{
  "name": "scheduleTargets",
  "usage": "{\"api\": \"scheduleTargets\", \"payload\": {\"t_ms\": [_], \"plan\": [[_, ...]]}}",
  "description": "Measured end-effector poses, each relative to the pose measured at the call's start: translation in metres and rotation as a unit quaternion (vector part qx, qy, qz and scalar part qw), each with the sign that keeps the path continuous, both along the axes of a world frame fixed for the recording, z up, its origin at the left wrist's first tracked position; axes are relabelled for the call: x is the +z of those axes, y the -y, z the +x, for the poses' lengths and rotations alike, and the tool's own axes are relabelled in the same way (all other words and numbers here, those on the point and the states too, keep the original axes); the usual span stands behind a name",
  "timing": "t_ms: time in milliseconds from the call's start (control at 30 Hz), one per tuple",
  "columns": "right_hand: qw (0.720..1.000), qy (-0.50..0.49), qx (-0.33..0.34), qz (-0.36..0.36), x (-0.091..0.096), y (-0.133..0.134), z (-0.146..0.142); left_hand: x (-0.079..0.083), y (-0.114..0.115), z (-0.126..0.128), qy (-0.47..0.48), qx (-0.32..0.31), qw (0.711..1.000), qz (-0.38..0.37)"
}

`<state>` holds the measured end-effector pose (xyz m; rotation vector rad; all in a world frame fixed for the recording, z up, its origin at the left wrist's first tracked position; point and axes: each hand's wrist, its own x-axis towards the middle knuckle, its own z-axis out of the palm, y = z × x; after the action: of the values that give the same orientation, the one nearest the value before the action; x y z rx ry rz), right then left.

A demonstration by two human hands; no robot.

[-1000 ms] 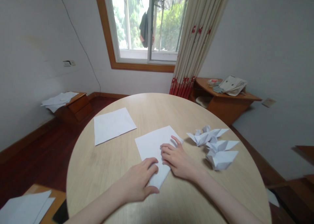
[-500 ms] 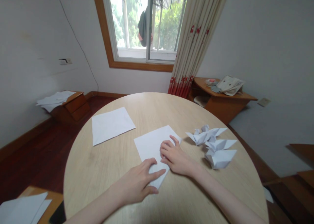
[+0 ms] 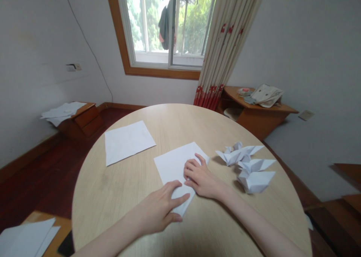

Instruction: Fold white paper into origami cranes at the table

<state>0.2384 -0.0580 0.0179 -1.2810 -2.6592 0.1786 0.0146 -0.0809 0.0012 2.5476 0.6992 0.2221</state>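
Observation:
A white sheet of paper (image 3: 173,162) lies on the round table in front of me, partly folded and narrowing to a point at its near end. My left hand (image 3: 161,209) rests on its near left edge, fingers and thumb spread apart. Across the right side of the paper is my right hand (image 3: 201,177), its fingers bent with the tips down on the sheet and one finger lifted. Both hands cover the middle of the paper, so the folds beneath them are partly hidden.
Several folded white paper figures (image 3: 248,168) stand at the right of the round wooden table (image 3: 126,189). Another white sheet (image 3: 128,142) lies at the back left. More paper (image 3: 28,240) is on a low surface at lower left. A corner cabinet (image 3: 259,116) stands beyond.
The camera view has shifted slightly. Both hands keep nearly the same place on the paper, with no clear change in their grip.

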Motion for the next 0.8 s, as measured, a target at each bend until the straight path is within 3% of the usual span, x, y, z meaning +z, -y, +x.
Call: {"api": "scheduleTargets", "payload": {"t_ms": [400, 800], "plan": [[1.0, 0.009, 0.003, 0.007, -0.0008, -0.004, 0.0014, -0.0043, -0.0009, 0.0001, 0.0, -0.001, 1.0, 0.005], [1.0, 0.017, 0.003, 0.02, -0.002, -0.0018, 0.0009, 0.0021, -0.002, 0.0007, -0.005, 0.004, 1.0, -0.016]]}}
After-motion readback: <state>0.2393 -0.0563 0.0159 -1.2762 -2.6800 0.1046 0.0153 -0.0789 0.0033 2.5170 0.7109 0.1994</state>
